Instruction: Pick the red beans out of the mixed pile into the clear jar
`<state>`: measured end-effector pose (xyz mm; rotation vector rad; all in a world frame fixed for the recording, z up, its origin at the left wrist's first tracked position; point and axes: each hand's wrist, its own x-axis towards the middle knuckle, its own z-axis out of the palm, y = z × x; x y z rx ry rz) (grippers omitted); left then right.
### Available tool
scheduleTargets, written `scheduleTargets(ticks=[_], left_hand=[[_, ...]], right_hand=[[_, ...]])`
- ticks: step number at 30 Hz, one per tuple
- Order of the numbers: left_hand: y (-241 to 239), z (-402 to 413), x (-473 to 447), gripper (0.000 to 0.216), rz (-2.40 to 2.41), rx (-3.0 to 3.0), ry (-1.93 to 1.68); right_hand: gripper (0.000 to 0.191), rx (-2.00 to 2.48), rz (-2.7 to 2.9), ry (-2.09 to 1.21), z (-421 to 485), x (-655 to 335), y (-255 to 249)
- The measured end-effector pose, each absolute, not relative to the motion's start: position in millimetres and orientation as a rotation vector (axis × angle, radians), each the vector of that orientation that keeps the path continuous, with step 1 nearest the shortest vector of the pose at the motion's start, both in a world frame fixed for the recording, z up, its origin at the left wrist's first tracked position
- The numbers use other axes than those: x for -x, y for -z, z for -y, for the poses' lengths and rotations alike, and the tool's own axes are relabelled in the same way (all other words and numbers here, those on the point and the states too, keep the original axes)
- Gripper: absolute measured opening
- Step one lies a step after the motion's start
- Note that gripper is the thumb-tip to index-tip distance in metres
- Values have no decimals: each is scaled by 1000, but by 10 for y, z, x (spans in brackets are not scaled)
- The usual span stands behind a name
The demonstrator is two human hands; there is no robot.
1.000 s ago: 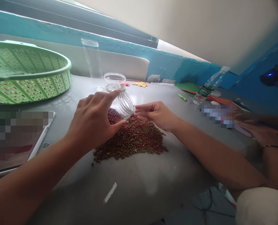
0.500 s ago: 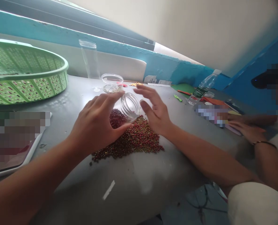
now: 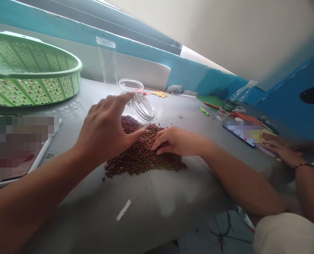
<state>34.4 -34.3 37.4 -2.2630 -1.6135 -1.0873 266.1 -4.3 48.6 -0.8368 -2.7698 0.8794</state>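
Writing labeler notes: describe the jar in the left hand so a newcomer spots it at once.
On the grey table, find the heap of small red and green beans. At its far side, the left hand holds a clear jar. Unlike the tall jar and round container behind it, both upright, this one is tilted, its threaded mouth facing right.

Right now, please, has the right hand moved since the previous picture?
Yes, the right hand has come down from beside the jar to the seed pile.
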Motion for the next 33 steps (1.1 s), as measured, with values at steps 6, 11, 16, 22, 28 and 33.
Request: scheduleTargets(ticks=[6, 11, 16, 22, 28, 33], left_hand=[[-361, 321, -310, 76, 1604, 2243, 1063], [-343, 293, -286, 79, 1614, 2229, 1050], [-322, 285, -290, 81, 1607, 2230, 1046], [-312, 278, -288, 79, 1581, 2239, 1027], [-307, 278, -293, 75, 1520, 2281, 963], [-339, 362, -402, 73, 1395, 2335, 868]], right_hand=[[14, 1002, 2259, -1152, -36, -2633, -336], [14, 1065, 1455, -1847, -105, -2574, -260], [22, 1049, 1251, -1943, -107, -2558, -302], [20, 967, 1236, -1980, -103, -2565, -285], [27, 877, 960, -1859, -95, -2514, -269], [38, 617, 788, -1585, -52, -2389, -363]])
